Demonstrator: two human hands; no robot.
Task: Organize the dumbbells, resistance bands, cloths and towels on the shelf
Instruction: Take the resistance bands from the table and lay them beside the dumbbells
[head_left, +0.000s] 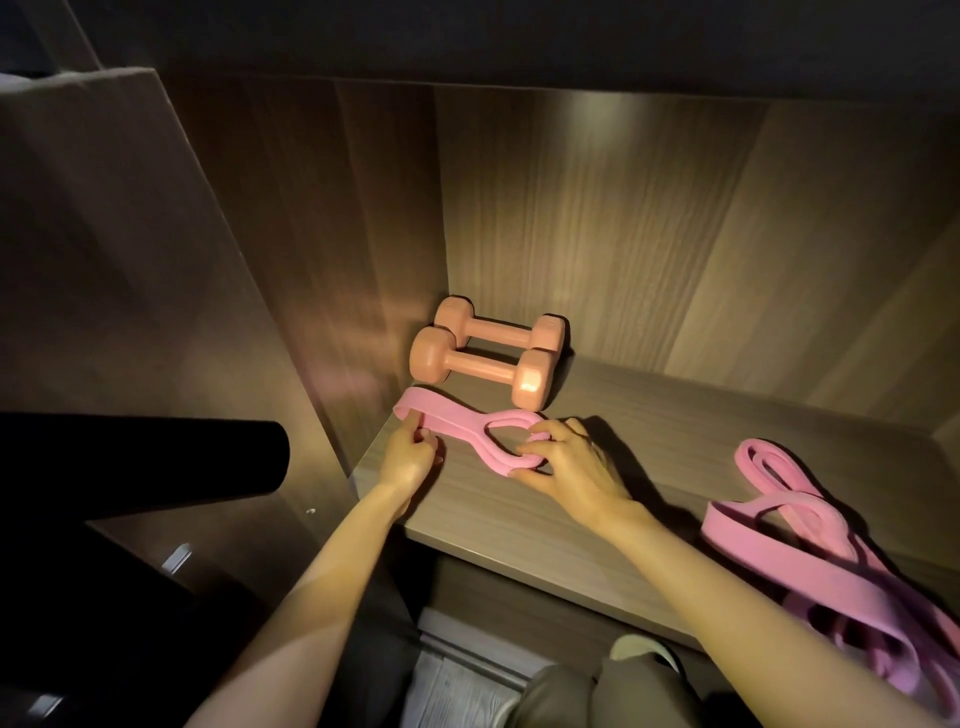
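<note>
Rear dumbbell (498, 330) and front dumbbell (480, 366) sit parallel at frame centre, in the shelf (519, 519) back-left corner. Folded band (457, 421) lies just below them; left hand (408, 457) pinches its left end, right hand (569, 467) grips its right loop. Loose bands (810, 525) lower right, well apart.

Home closet; wooden shelf (519, 519), dumbbells (483, 366)

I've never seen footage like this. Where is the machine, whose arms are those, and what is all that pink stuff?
There is no machine here. A person wears one camera on the head, and it looks forward and down. The left hand and the right hand each pinch one end of a folded pink resistance band on a wooden shelf. Behind it, two pink dumbbells lie side by side in the back corner. More pink bands lie in a loose heap on the right.
</note>
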